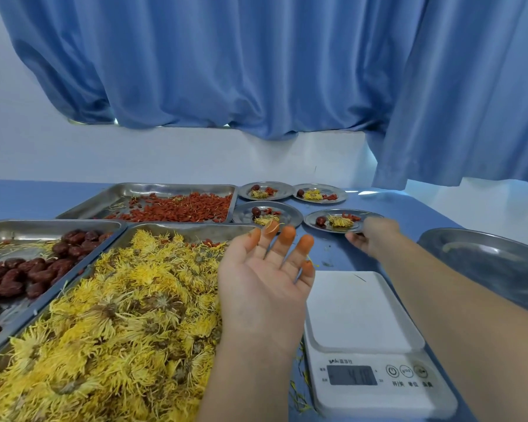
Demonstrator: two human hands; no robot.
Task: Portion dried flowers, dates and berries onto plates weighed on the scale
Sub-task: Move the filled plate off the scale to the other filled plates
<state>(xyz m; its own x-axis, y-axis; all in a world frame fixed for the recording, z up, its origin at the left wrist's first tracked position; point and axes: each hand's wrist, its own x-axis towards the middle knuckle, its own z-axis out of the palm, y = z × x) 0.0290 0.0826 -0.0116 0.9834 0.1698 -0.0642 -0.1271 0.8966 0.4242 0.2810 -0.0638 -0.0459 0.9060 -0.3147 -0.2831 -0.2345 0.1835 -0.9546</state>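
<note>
My left hand (264, 275) hovers palm up, fingers straight and orange-stained, over the right edge of the tray of yellow dried flowers (110, 315). It holds nothing. My right hand (375, 236) grips the near rim of a small steel plate (314, 219) that carries a date, flowers and red berries and sits on the table. The white scale (363, 315) lies bare below my hands, its display lit. A tray of dark red dates (28, 269) sits at the left. Behind it stands a tray of red berries (183, 208).
Three more filled small plates (287, 213) (265, 190) (320, 193) stand at the back of the blue table. A stack of steel plates (488, 263) sits at the right edge. Blue curtains hang behind. Loose petals lie beside the scale.
</note>
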